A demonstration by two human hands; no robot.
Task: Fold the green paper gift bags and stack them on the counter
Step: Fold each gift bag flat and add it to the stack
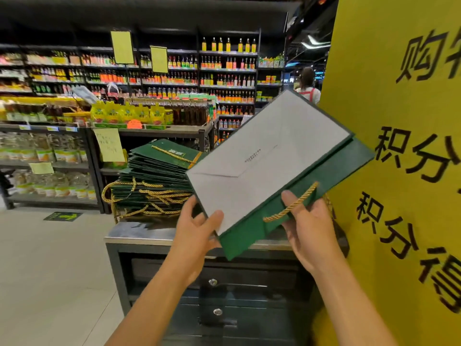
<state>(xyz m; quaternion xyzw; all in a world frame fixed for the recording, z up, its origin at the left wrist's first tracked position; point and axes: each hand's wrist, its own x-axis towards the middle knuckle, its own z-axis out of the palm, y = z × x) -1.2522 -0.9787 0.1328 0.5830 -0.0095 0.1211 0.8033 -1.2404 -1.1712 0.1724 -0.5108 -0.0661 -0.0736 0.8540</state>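
I hold one green paper gift bag (331, 168) tilted in the air above the counter (139, 233), its white folded bottom panel facing me. My left hand (197, 231) grips its lower left corner, thumb on the white panel. My right hand (306, 228) grips the green lower edge, thumb beside the gold rope handle (291, 206). A tall stack of flat green bags (159, 181) with gold handles lies on the counter to the left.
The dark counter has drawers with round knobs (212, 282) below. A big yellow sign (404, 146) stands close on the right. Store shelves of bottles (224, 78) fill the back. Pale floor (50, 270) lies to the left. A person (308, 86) stands far off.
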